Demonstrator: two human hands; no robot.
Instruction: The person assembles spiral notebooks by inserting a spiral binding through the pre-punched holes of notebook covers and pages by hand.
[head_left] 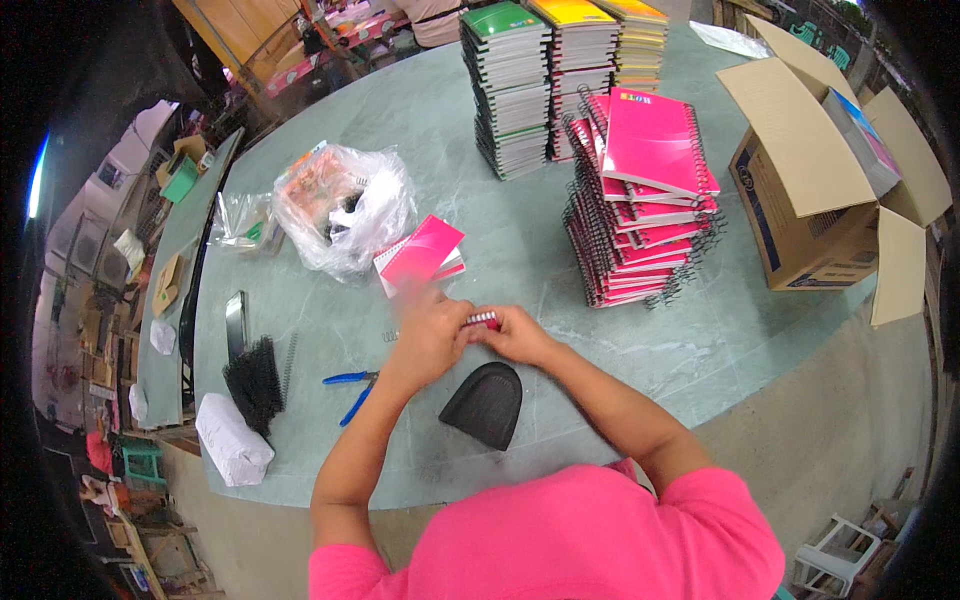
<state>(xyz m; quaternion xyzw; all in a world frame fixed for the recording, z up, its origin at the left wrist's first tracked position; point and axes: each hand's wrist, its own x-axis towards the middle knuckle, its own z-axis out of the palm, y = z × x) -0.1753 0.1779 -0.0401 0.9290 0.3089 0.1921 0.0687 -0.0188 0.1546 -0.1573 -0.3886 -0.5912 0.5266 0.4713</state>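
Observation:
My left hand (432, 335) and my right hand (518, 335) meet near the middle of the table, fingers closed on a small red-pink notebook (485, 320). Only its row of white-edged holes and a bit of cover show between them. A loose wire coil (390, 337) sticks out left of my left hand. Beyond my hands lie pink notebooks without coils (428, 248). Blue-handled pliers (353, 381) rest beside my left forearm. Nearer me, below my hands, is a black rounded pad (483, 405).
Coil-bound pink notebooks (655, 145) stand in a tall, uneven stack at right, with green (507, 20) and yellow (570, 12) stacks behind. An open cardboard box (800, 225) stands far right. Left are plastic bags (345, 205), black coils (253, 385) and a white bundle (233, 440).

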